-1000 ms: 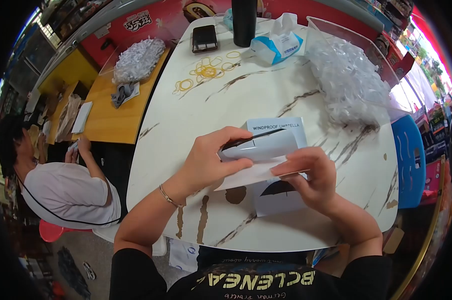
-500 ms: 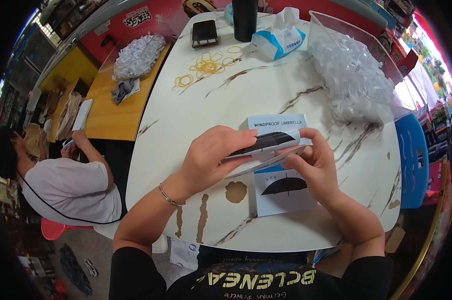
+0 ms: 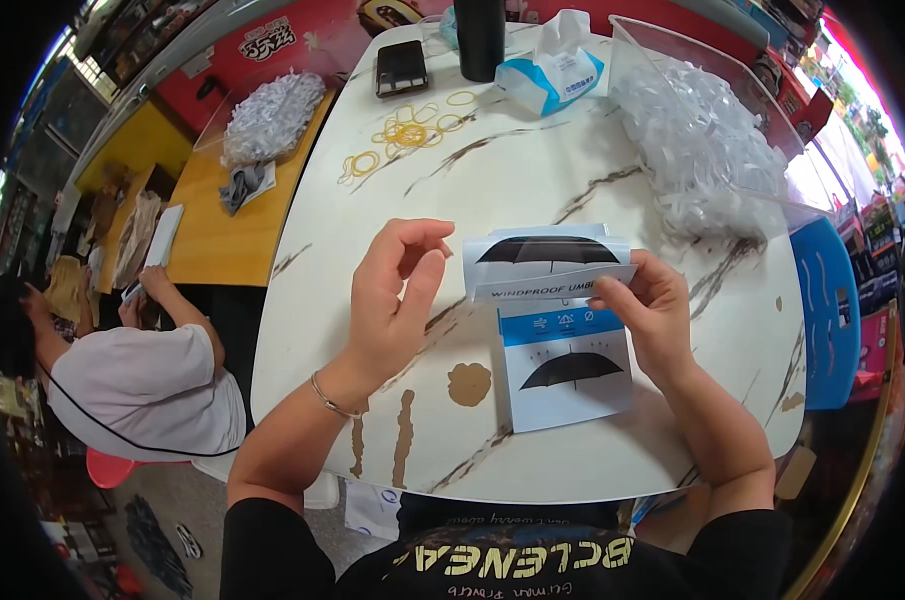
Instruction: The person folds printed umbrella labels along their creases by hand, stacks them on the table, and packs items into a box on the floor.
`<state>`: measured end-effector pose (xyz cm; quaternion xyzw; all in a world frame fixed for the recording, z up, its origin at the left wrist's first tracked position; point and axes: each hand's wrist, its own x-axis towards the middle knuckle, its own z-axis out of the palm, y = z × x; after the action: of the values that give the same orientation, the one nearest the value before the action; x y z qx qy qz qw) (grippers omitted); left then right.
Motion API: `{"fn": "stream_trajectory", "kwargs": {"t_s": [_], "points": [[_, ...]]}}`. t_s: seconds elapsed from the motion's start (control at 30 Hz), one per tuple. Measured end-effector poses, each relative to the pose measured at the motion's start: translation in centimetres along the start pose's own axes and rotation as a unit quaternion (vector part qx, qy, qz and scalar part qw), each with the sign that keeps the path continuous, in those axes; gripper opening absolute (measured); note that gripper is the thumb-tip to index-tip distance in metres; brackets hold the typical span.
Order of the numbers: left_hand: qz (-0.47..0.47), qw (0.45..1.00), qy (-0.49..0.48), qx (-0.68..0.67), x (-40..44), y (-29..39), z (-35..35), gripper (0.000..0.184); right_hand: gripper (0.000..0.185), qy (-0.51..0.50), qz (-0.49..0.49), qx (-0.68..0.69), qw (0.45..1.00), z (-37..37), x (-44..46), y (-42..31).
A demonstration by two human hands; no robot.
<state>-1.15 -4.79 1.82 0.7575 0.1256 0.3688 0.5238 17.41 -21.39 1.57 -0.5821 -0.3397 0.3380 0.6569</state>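
Observation:
My right hand [image 3: 655, 312] pinches the right end of a folded printed umbrella leaflet [image 3: 548, 270] between thumb and fingers. A black umbrella picture shows on its curved upper fold, and a strip with "WINDPROOF UMB…" on the lower flap. My left hand [image 3: 398, 290] is apart from it on the left, empty, fingers loosely bent and the thumb separate. Beneath the held piece, another umbrella leaflet [image 3: 571, 395] with a blue band lies flat on the marbled table [image 3: 373, 240]; its top part is hidden.
Yellow rubber bands [image 3: 410, 134], a black phone-like object [image 3: 402, 69], a dark cylinder [image 3: 481, 40] and a tissue pack [image 3: 551, 78] sit at the back. A clear bin [image 3: 708, 150] of plastic strips stands at right. A person [image 3: 143, 370] works at the wooden table [image 3: 235, 235].
My left hand has let go of the leaflet and moved left and up from it. My right hand keeps hold; the leaflet now faces me, showing its umbrella picture and lettering.

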Motion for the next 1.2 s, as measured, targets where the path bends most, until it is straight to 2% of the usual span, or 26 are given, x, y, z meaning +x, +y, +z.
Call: {"fn": "stream_trajectory", "kwargs": {"t_s": [0.07,0.17,0.47,0.67,1.2], "points": [[-0.072,0.994,-0.017,-0.077,0.01,0.51,-0.04,0.022,0.019,0.005,-0.001,-0.002,1.000,-0.03,0.01,-0.02],[-0.118,0.980,-0.030,-0.157,-0.14,0.68,0.46,0.021,0.019,0.006,0.000,-0.004,1.000,0.08,-0.03,0.09],[-0.124,0.967,-0.065,-0.211,-0.40,0.14,0.19,0.017,0.015,0.020,0.004,-0.010,1.000,0.21,0.00,0.24],[-0.115,0.977,-0.065,-0.168,-0.21,0.27,0.10,0.019,0.013,0.023,0.000,-0.011,1.000,0.20,0.03,0.38],[-0.130,0.970,-0.075,-0.189,-0.46,0.48,0.19,0.020,0.017,0.034,0.003,0.000,0.999,0.47,-0.19,0.22]]}}
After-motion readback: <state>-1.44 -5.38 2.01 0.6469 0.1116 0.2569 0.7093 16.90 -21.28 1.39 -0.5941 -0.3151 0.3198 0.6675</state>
